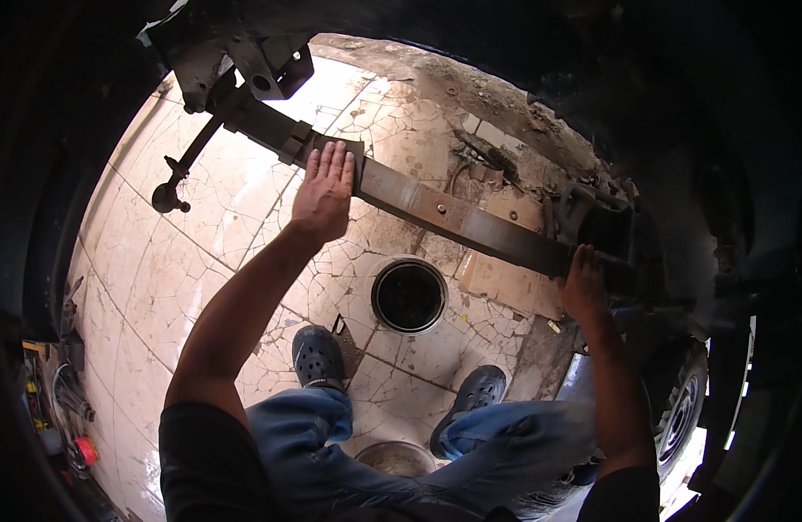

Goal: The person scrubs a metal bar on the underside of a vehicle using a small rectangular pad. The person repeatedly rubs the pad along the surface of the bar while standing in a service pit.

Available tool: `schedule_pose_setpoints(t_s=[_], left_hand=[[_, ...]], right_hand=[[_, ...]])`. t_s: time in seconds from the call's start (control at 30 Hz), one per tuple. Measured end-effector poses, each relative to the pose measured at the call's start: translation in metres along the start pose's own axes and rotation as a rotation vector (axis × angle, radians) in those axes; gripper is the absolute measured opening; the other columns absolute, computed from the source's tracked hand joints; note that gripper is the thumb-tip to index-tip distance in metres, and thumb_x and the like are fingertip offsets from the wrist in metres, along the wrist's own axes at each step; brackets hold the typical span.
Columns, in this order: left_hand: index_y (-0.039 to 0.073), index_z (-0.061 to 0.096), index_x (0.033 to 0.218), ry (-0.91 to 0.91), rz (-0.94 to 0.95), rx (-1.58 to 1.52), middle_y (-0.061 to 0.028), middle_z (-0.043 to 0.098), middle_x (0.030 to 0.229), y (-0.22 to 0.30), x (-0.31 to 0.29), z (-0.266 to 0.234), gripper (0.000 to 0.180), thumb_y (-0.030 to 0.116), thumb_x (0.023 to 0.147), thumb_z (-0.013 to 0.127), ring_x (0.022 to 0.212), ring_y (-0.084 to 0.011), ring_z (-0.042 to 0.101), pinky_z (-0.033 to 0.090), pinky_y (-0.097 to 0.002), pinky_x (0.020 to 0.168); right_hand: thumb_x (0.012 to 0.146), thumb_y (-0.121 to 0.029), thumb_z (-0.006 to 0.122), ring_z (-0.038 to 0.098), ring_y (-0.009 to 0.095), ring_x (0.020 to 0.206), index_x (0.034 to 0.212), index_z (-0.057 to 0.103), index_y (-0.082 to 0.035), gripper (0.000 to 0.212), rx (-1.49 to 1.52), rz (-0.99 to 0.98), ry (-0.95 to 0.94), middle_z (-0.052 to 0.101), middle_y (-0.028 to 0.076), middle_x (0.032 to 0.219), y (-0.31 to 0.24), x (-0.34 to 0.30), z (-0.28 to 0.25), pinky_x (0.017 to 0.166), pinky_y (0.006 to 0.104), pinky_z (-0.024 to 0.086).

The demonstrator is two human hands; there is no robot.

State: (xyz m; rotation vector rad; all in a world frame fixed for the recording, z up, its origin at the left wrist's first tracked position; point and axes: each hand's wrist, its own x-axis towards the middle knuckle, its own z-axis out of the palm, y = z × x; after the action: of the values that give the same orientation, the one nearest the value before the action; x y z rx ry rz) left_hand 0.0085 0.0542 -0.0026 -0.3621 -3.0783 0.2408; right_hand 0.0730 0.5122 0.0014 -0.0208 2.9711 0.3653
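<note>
A long, slightly curved steel leaf spring (410,197) spans the middle of the view, its left end up at a dark metal bracket (262,83). My left hand (324,193) lies on the spring near a clamp band, its fingers stretched out flat along the top. Farther right, my right hand (585,283) has its fingers curled over the spring close to its right end; the thumb side is in shadow. A small round bolt or pin (442,209) shows on the spring between the hands. What holds the right end is too dark to make out.
An arm with a ball-shaped end (166,197) hangs at the left. On the cracked tiled floor (218,200) stands a round dark container (410,296) ahead of my clogs. Cardboard (514,270) and debris lie beyond. A wheel (681,404) is at right, tools (66,400) at left.
</note>
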Motion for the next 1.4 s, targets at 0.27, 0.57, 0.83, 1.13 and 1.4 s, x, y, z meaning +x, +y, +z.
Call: schedule_pose_setpoints(t_s=[0.27, 0.57, 0.83, 1.13, 1.4], left_hand=[[-0.006, 0.028, 0.150, 0.072, 0.105, -0.019, -0.0220, 0.022, 0.160, 0.017, 0.006, 0.012, 0.072, 0.011, 0.083, 0.047, 0.151, -0.0325, 0.017, 0.008, -0.0449, 0.124], [-0.007, 0.026, 0.151, 0.107, 0.033, 0.049, -0.0221, 0.022, 0.160, -0.008, 0.007, -0.006, 0.076, 0.008, 0.080, 0.050, 0.151, -0.0322, 0.016, 0.008, -0.0446, 0.124], [-0.005, 0.031, 0.149, 0.189, 0.171, -0.079, -0.0221, 0.028, 0.158, -0.037, 0.006, 0.017, 0.077, 0.003, 0.077, 0.055, 0.149, -0.0330, 0.023, 0.015, -0.0434, 0.123], [-0.001, 0.022, 0.154, 0.015, 0.192, -0.005, -0.0155, 0.020, 0.162, -0.005, 0.011, 0.004, 0.083, 0.004, 0.079, 0.056, 0.151, -0.0265, 0.017, 0.009, -0.0390, 0.125], [-0.004, 0.028, 0.149, 0.123, 0.261, -0.127, -0.0240, 0.027, 0.156, 0.037, 0.006, 0.028, 0.083, 0.003, 0.073, 0.062, 0.149, -0.0355, 0.020, 0.011, -0.0458, 0.124]], right_hand=[[0.090, -0.035, 0.066, 0.029, 0.044, 0.143, 0.148, 0.021, 0.011, 0.087, -0.021, -0.008, 0.008, 0.028, 0.032, 0.152, 0.001, 0.002, 0.003, 0.117, 0.0513, 0.024], [0.090, -0.033, 0.067, 0.025, 0.044, 0.144, 0.148, 0.020, 0.012, 0.087, -0.004, -0.018, 0.010, 0.027, 0.034, 0.152, 0.008, -0.001, 0.005, 0.119, 0.0494, 0.021], [0.091, -0.031, 0.066, 0.021, 0.044, 0.146, 0.149, 0.017, 0.012, 0.086, 0.075, 0.021, -0.048, 0.023, 0.033, 0.154, -0.004, 0.003, -0.007, 0.121, 0.0480, 0.018], [0.091, -0.030, 0.066, 0.024, 0.045, 0.145, 0.148, 0.018, 0.013, 0.086, 0.031, 0.018, -0.049, 0.025, 0.034, 0.153, -0.004, -0.002, -0.008, 0.121, 0.0493, 0.018], [0.090, -0.033, 0.066, 0.028, 0.047, 0.142, 0.148, 0.018, 0.012, 0.088, -0.042, -0.009, -0.034, 0.025, 0.034, 0.153, -0.004, 0.002, -0.005, 0.119, 0.0502, 0.022]])
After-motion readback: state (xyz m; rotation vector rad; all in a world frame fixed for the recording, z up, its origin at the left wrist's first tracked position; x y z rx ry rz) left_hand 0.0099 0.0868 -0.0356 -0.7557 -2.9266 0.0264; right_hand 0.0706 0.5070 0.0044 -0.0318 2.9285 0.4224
